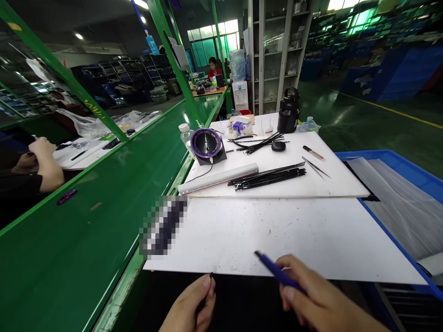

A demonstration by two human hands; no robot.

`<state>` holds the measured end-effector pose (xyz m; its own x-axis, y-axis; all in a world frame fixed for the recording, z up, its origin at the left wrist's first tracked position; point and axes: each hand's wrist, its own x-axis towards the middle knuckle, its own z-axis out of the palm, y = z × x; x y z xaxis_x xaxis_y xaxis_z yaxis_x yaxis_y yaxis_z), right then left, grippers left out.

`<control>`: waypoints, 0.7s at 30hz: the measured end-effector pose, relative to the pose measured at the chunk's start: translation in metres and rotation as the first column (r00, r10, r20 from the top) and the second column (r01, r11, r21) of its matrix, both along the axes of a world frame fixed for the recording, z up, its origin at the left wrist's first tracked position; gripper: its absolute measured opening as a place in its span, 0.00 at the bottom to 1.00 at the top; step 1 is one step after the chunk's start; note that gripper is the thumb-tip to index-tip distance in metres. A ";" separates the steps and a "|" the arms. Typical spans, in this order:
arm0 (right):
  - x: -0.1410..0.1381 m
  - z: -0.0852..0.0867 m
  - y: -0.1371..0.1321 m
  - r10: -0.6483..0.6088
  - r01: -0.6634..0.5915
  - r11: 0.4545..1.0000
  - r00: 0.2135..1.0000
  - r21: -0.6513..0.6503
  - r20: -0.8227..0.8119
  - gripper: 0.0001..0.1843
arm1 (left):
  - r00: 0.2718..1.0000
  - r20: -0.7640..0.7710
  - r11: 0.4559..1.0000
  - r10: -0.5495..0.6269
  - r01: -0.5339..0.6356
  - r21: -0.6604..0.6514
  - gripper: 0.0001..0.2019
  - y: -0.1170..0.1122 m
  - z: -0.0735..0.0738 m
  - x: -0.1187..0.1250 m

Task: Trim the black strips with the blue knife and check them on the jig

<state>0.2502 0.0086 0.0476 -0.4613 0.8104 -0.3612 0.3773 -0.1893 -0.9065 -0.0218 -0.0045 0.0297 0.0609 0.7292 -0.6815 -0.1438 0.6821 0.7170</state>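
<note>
Apparent tool step.
Left hand (193, 300) — fingers pinching black piece (211, 275); right hand (308, 287) — fingers gripping blue pen-like tool (276, 269); steadiness likely needed next.

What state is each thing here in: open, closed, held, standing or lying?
Left hand: closed, pinching a small dark piece.
Right hand: closed around the blue tool.
Front black strips: lying in a loose pile.
Tweezers: lying, tips apart.
Black flask: upright, lid on.
Small black case: looks closed.
Clear bottle: upright, capped.
Purple-rimmed disc: propped up.
</note>
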 end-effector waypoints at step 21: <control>-0.053 -0.051 -0.006 0.153 -0.555 0.696 0.734 0.455 0.661 0.33 | 0.986 0.043 0.985 -0.164 0.166 -0.045 0.17 0.012 -0.020 0.010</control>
<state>0.1967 0.0025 -0.0031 -0.6471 0.7473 -0.1514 0.7366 0.5615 -0.3770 -0.0118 0.0071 0.0097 0.2047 0.6736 -0.7102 -0.0534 0.7321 0.6791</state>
